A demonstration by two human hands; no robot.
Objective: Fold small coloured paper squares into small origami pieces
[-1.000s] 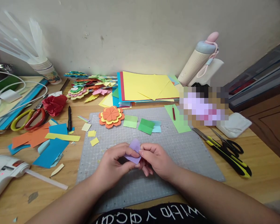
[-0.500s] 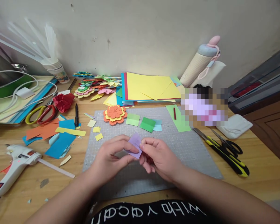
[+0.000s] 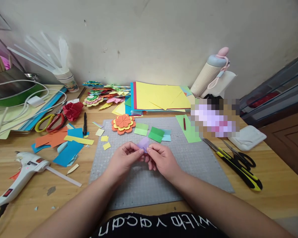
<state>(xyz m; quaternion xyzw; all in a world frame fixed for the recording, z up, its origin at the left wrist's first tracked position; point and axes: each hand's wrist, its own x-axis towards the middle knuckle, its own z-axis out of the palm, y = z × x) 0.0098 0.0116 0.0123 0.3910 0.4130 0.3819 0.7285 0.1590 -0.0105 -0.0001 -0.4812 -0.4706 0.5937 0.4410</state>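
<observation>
Both hands pinch one small piece of purple paper above the grey cutting mat. My left hand grips its left side between thumb and fingers. At its right lower edge, my right hand presses it between thumb and forefinger. The fingers cover the paper's lower part. Just beyond the hands lie a layered orange and yellow paper flower, a light green square, a dark green square and a light blue one, creased across the middle.
At left are a glue gun, blue and orange paper scraps and red-and-yellow-handled scissors. A utility knife and black scissors lie at right. Coloured sheets, paper flowers and a bottle stand along the wall.
The purple paper has tipped from facing me to a flatter slant, and my left fingers have shifted to pinch its lower edge. The hands are closer together. The camera view has shifted slightly.
</observation>
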